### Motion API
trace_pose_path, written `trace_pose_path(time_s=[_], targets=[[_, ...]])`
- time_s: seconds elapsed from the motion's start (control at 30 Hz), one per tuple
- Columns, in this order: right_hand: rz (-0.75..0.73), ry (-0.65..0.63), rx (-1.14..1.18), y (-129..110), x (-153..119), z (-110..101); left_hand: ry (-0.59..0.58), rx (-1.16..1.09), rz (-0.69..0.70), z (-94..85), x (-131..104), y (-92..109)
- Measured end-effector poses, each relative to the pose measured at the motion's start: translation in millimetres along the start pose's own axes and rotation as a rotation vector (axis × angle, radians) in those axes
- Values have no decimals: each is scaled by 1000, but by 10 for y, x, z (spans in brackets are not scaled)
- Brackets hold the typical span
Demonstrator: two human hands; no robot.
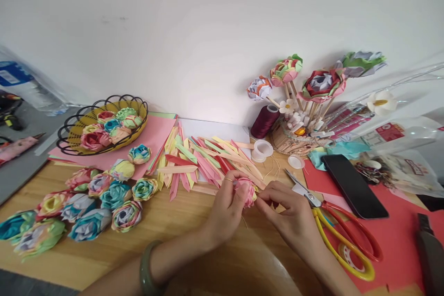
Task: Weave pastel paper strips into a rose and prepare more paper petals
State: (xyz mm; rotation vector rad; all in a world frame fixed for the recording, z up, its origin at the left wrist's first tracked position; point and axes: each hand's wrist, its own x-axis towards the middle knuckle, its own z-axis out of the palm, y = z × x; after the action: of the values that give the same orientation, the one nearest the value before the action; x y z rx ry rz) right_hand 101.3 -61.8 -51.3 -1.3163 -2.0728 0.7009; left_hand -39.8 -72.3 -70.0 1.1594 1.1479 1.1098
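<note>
**Pink paper flower (pixel 244 193) gripped above a wooden table (pixel 215 263)**

At far left, a clear plastic bottle (pixel 31 88) with a blue label leans near the wall. A yellow basket (pixel 75 132) with a looped dark rim holds several folded blooms and rests on pink sheets (pixel 152 136). In front of it, more finished blooms (pixel 116 194) in mixed colours stand on the bare wood. Folded paper strips (pixel 208 157) lie heaped at centre, just behind the hands. The left hand (pixel 225 212) (a green bangle (pixel 149 266) circles its forearm) has thumb and fingers clamped on the pink paper flower. The right hand (pixel 289 208) brings its fingertips together at the flower's right edge; what lies between them cannot be told. Behind stand a maroon thread spool (pixel 265 121) and a pot (pixel 287 138) of stemmed paper blooms. Farther right, open scissors (pixel 314 200) with red and yellow handles and a black phone (pixel 355 187) lie over red paper (pixel 398 222).
</note>
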Motion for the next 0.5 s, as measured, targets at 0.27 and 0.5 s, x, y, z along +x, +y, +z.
trace_pose_path(time_s=[0.27, 0.5], targets=[[72, 71, 112, 25, 4, 22, -14, -63, -10, -4, 2, 10], [-16, 133, 100, -32, 18, 27, 5, -71, -8, -1, 7, 20]])
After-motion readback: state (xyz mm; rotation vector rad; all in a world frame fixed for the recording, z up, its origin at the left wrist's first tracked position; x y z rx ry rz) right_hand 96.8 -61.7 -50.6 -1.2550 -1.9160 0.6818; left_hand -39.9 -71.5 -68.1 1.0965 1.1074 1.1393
